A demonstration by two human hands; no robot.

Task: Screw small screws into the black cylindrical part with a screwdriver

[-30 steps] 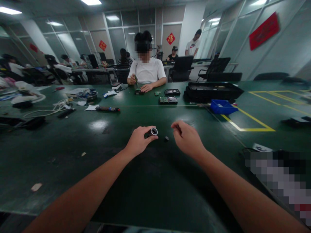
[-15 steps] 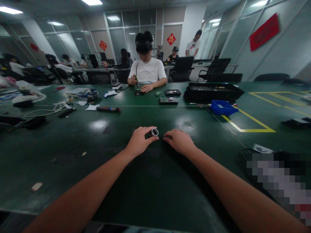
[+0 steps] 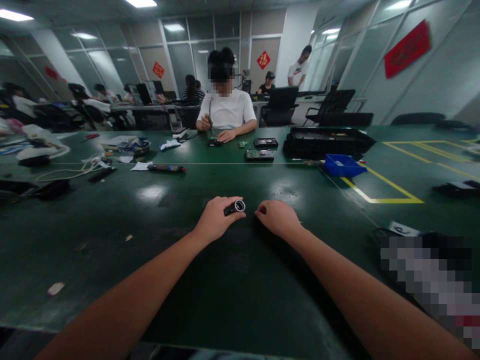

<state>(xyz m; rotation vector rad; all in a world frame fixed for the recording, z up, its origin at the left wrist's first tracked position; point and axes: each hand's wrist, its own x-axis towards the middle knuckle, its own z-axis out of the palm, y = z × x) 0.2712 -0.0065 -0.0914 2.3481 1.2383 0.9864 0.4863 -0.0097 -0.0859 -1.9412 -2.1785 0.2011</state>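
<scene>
My left hand [image 3: 215,218] is closed around a small black cylinder with a silver ring end [image 3: 236,206], its open end pointing right. My right hand [image 3: 276,217] rests on the green table [image 3: 150,250] just to the right of it, fingers curled in a pinch on something small and dark that I cannot make out. The two hands are a few centimetres apart.
A person in a white shirt [image 3: 226,110] works across the table with small circuit boards [image 3: 259,155]. A blue bin [image 3: 344,165] and a black tray [image 3: 326,141] stand at right, with yellow floor-style tape lines [image 3: 386,200]. Cables and clutter [image 3: 75,170] lie at left.
My right hand has come down and left from beside the cylinder onto the spot where a small dark part lay; that part is now hidden under its fingers. The left hand barely moved.
</scene>
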